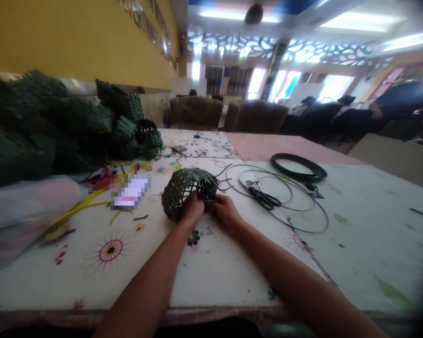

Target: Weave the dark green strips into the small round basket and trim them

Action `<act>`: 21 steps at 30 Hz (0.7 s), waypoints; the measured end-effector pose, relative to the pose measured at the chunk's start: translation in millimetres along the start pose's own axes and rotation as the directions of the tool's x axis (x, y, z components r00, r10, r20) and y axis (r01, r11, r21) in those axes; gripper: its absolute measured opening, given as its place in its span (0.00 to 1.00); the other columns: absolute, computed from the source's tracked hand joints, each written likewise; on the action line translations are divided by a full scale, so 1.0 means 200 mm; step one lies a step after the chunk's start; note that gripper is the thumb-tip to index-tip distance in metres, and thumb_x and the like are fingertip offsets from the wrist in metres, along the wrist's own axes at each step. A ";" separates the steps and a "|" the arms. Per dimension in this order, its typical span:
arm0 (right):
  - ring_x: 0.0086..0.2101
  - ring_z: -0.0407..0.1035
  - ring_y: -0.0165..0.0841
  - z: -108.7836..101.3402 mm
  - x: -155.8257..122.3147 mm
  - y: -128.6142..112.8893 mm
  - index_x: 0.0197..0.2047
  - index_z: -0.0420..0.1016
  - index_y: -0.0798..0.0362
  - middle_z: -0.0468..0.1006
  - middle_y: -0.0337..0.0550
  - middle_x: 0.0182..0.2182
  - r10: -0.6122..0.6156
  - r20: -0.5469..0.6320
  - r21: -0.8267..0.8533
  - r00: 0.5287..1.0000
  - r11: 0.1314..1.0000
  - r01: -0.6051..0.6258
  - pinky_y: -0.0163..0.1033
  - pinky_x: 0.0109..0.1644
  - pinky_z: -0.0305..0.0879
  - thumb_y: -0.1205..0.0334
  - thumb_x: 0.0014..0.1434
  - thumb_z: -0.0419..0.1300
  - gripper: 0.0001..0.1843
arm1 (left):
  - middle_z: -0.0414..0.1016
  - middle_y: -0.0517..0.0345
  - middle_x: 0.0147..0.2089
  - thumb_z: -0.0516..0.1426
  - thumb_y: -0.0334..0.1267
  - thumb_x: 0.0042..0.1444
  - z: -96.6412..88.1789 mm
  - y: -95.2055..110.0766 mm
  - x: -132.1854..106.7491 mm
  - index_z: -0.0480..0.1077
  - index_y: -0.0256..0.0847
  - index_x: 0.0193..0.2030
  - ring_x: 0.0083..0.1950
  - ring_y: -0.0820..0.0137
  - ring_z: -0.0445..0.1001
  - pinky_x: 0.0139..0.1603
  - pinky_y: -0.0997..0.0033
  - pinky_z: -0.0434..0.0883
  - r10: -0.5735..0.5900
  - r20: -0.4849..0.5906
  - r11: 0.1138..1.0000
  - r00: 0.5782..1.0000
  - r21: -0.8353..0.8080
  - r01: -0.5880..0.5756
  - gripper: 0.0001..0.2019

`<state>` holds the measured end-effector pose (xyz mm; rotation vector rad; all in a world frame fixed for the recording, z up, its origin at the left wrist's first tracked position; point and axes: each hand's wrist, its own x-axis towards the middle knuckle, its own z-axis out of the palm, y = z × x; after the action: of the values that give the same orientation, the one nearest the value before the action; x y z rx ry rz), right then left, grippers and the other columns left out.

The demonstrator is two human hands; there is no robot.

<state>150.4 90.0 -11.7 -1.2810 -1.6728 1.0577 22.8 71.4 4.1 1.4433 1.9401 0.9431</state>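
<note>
Both hands meet at the near edge of a small green woven basket (pixel 188 192) lying on its side on the desk (pixel 211 277). Left hand (pixel 192 209) has its grip curled shut on the basket's lower rim, fingers tucked against the weave. Right hand (pixel 226 210) sits just beside it, its grip pinched together at the rim where loose dark strands stick out; whether it clamps a strand or the rim itself I cannot tell, as the fingertips are small and blurred. So the basket lies directly ahead of the two hands, touching both, its domed body rising away from them.

To the right of the basket, thin dark wire loops (pixel 285 197) spread flat over the flowered cloth, with black scissors (pixel 264 198) lying on them. Further back sits a thicker coil of dark strip (pixel 299 167). At the far left a heap of finished green baskets (pixel 74 126) is stacked along the yellow wall, with yellow strips (pixel 88 199) near them.
</note>
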 end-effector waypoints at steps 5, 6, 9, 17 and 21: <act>0.21 0.62 0.29 0.02 0.02 0.00 0.24 0.70 0.53 0.69 0.35 0.17 0.015 -0.018 0.035 1.000 0.999 -0.014 0.34 0.25 0.56 0.60 0.46 0.58 0.06 | 0.79 0.41 0.50 0.52 0.29 0.57 0.01 -0.01 0.01 0.74 0.36 0.45 0.54 0.56 0.75 0.49 0.65 0.67 -0.005 -0.008 1.000 1.000 -0.010 0.005 0.13; 0.23 0.64 0.30 0.03 0.03 0.00 0.23 0.69 0.53 0.70 0.36 0.18 0.011 -0.044 0.036 0.999 0.999 -0.009 0.34 0.26 0.57 0.61 0.45 0.58 0.04 | 0.78 0.41 0.50 0.52 0.29 0.57 0.01 -0.01 0.02 0.74 0.36 0.45 0.53 0.55 0.75 0.49 0.65 0.67 -0.008 -0.010 1.000 1.000 -0.011 0.008 0.13; 0.28 0.67 0.32 0.05 0.03 0.01 0.23 0.68 0.53 0.72 0.37 0.20 0.022 -0.078 0.060 0.997 0.998 -0.017 0.33 0.29 0.59 0.63 0.46 0.58 0.04 | 0.79 0.42 0.50 0.52 0.29 0.57 0.02 -0.01 0.02 0.74 0.37 0.45 0.53 0.56 0.76 0.48 0.65 0.67 -0.008 -0.014 1.000 1.000 -0.020 0.008 0.12; 0.21 0.74 0.36 -0.13 0.04 0.02 0.33 0.75 0.54 0.76 0.39 0.19 0.069 0.401 0.247 0.913 0.952 -0.181 0.42 0.28 0.73 0.51 0.46 0.68 0.17 | 0.79 0.43 0.49 0.51 0.28 0.58 -0.01 -0.03 0.03 0.73 0.34 0.47 0.51 0.61 0.76 0.49 0.68 0.68 0.082 -0.005 0.996 0.997 -0.016 -0.082 0.13; 0.20 0.73 0.32 -0.14 0.05 0.04 0.33 0.74 0.54 0.76 0.37 0.19 0.035 0.429 0.303 0.903 0.936 -0.181 0.38 0.26 0.72 0.48 0.44 0.71 0.20 | 0.79 0.41 0.49 0.50 0.28 0.59 -0.03 0.00 0.01 0.74 0.34 0.46 0.51 0.58 0.76 0.50 0.65 0.68 0.130 0.019 0.991 0.991 0.032 -0.130 0.13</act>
<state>177.3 105.1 -7.5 -0.9758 -1.6347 1.7041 16.4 72.0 7.6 1.6078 1.8763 0.9572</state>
